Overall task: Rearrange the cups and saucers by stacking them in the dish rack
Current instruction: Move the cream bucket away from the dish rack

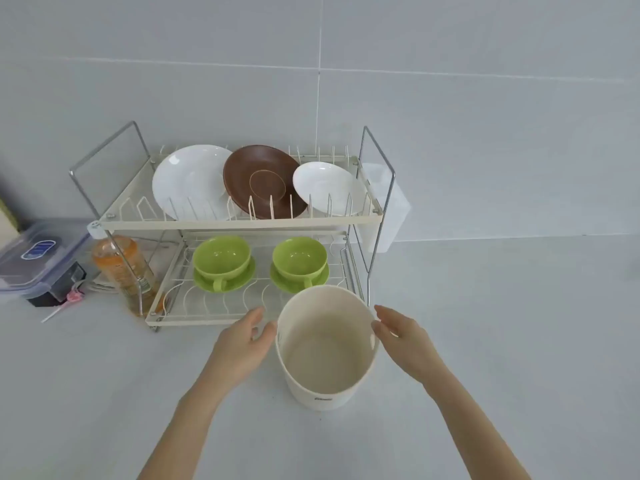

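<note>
A: status on hands?
B: left hand [242, 344] open, fingers spread, thumb at the left rim of the cream bucket [325, 348]. right hand [401, 337] open too, fingertips at the right rim. can't tell if either is actually touching, neither has closed on it

A: bucket where?
B: upright on the grey counter [502, 341], just in front of the dish rack [239, 223], overlapping its front right corner in view. inside looks empty

A: cups and saucers?
B: lower tier. left green cup [221, 259] sits on the left green saucer [239, 280], right green cup [299, 258] on the right green saucer [318, 280]. side by side, apart, both upright, handles toward camera

A: upper tier?
B: three plates leaning in the slots: large white plate [190, 178] left, brown plate [263, 180] middle, small white plate [327, 187] right

A: anything else?
B: orange bottle [121, 268] at the rack's left end, clear lidded container [38, 258] further left
</note>
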A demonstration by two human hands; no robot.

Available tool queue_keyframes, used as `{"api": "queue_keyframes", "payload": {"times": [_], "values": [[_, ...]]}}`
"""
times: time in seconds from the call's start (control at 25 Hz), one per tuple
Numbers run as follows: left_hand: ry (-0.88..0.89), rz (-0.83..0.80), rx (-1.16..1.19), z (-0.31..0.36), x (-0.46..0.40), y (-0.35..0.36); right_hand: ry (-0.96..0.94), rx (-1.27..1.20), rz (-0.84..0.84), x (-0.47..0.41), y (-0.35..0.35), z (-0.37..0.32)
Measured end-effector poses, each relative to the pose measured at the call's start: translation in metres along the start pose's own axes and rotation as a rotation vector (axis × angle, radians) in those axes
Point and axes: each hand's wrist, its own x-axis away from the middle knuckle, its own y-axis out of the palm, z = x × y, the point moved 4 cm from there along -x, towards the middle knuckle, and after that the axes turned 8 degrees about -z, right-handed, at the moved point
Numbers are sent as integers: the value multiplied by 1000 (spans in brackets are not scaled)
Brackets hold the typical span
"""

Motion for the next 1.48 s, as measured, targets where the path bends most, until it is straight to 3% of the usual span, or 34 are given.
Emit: {"api": "queue_keyframes", "payload": {"times": [0.24, 0.44, 0.92, 1.48], "values": [[-11, -73, 259, -20, 2, 31, 18, -277, -22, -4, 25, 21], [2, -42, 420, -25, -1, 44, 39, -507, 26, -9, 39, 30], [-18, -2, 376, -19, 8, 54, 10, -527, 90, 7, 31, 29], [92, -22, 432, 45, 9, 154, -29, -401, 198, 27, -72, 97]]}}
